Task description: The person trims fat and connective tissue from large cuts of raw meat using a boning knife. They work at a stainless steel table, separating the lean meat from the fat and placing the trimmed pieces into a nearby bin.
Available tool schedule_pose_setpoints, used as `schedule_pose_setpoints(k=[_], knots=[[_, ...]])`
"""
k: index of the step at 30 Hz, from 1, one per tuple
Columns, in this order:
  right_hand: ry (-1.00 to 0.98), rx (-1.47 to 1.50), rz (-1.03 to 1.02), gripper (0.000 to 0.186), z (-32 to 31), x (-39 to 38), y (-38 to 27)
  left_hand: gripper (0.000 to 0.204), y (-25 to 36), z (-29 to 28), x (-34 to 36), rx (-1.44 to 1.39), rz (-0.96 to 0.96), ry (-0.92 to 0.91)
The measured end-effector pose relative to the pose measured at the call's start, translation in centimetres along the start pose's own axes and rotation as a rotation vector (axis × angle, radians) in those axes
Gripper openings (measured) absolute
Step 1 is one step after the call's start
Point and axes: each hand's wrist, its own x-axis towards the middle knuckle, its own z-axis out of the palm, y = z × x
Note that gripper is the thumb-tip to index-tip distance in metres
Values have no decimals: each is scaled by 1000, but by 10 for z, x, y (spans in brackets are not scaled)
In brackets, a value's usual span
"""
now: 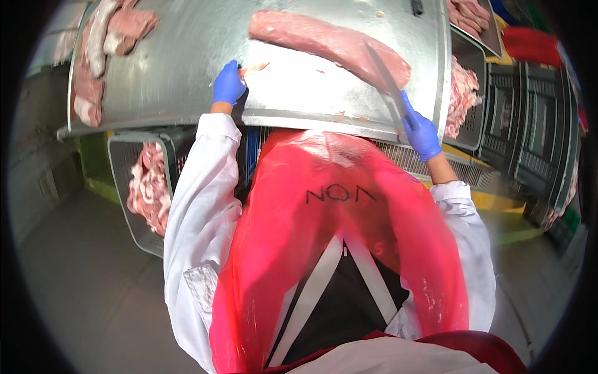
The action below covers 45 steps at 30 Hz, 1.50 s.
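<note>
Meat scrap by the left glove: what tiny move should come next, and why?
Perhaps the left hand should move the meat scrap to the leftmost grey crate: the scrap is right at that hand, and the crate already holds meat pieces.

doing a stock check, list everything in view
meat loin: 1, pink, across table
table: 1, silver, top centre
knife: 1, grey, over loin's right end
meat scrap: 1, pinkish, at left hand
meat pieces: several, pink, table's left end
handle: 1, black, table's far right
trimmings crates: 2, grey, table's left front and right
meat tray: 1, grey, upper right
slatted crates: several, dark, far right
red item: 1, red, upper right
apron: 1, red, torso
sleeves: 2, white, forearms
left hand: 1, blue-gloved, beside scrap
right hand: 1, blue-gloved, gripping knife
</note>
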Motion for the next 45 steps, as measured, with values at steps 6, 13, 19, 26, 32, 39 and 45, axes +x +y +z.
schedule_pose_setpoints(k=[6,13,19,26,32,39,45], knots=[[245,413,296,74,31,-66,14,19,150,-30,31,-742,73,-262],[337,476,509,76,40,-127,19,84,399,-17,38,-569,828,-459],[410,597,856,79,52,-198,30,85,294,17,92,266,806,-315],[527,762,917,78,52,-213,14,67,303,14,161,-16,386,-495],[506,704,872,77,56,-195,9,46,253,-1,199,-1164,-422,-697],[387,686,877,76,51,-170,6,30,130,36,93,-1275,-570,-554],[283,671,817,72,25,-115,7,21,210,-26,30,-296,698,-16]])
